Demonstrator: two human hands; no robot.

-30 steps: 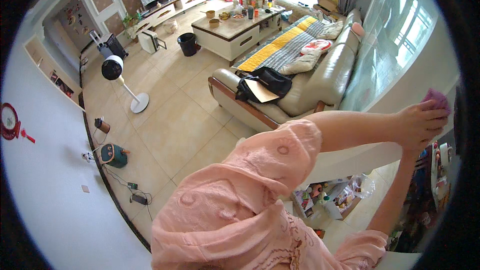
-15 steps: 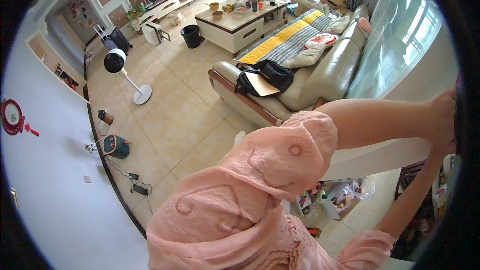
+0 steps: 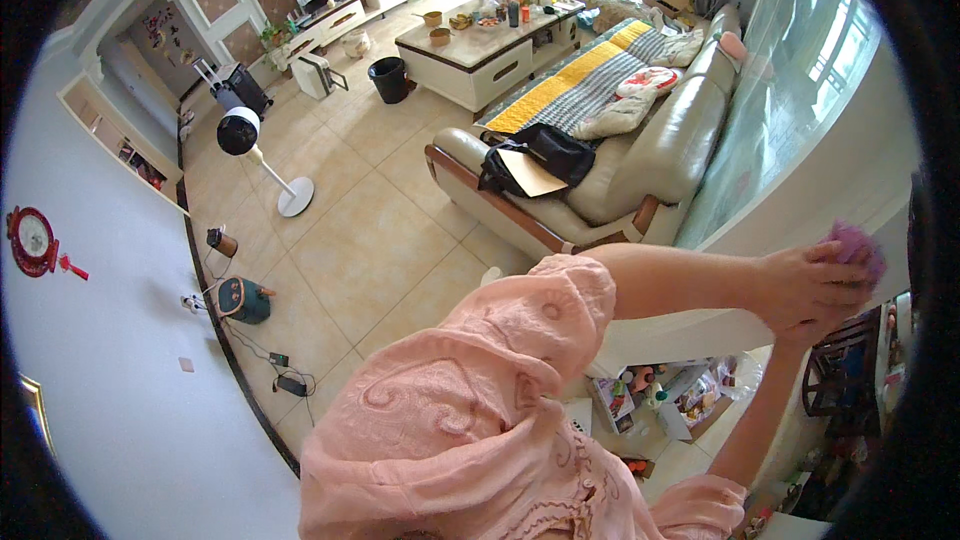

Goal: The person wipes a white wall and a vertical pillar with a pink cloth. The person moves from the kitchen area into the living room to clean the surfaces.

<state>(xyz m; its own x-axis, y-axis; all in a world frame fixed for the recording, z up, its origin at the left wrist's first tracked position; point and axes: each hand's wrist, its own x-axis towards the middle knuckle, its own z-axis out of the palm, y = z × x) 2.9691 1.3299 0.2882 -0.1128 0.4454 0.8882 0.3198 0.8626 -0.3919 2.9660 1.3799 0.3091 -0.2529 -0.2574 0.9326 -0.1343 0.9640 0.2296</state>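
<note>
At the right, my left hand [image 3: 812,285] is closed around a crumpled purple cloth [image 3: 858,248], whose bunched edge sticks out past the fingers. The cloth is near a pale wall surface [image 3: 868,145] beside the glass; whether it touches is unclear. My right hand [image 3: 797,333] comes up from below and meets the left one. Its fingers are mostly hidden behind the left hand, so its grip cannot be made out. Pink sleeves cover both upper arms.
Below my arms, open boxes [image 3: 690,405] with assorted goods stand on the tiled floor, with a dark wooden chair [image 3: 840,380] to their right. Farther off are a leather sofa [image 3: 670,165], a coffee table [image 3: 450,50], a black bin [image 3: 388,80] and a white standing fan [image 3: 270,170].
Both hands have moved left, away from the picture's right rim. The purple cloth, formerly out of sight, now shows in my left hand. The whole view has shifted slightly.
</note>
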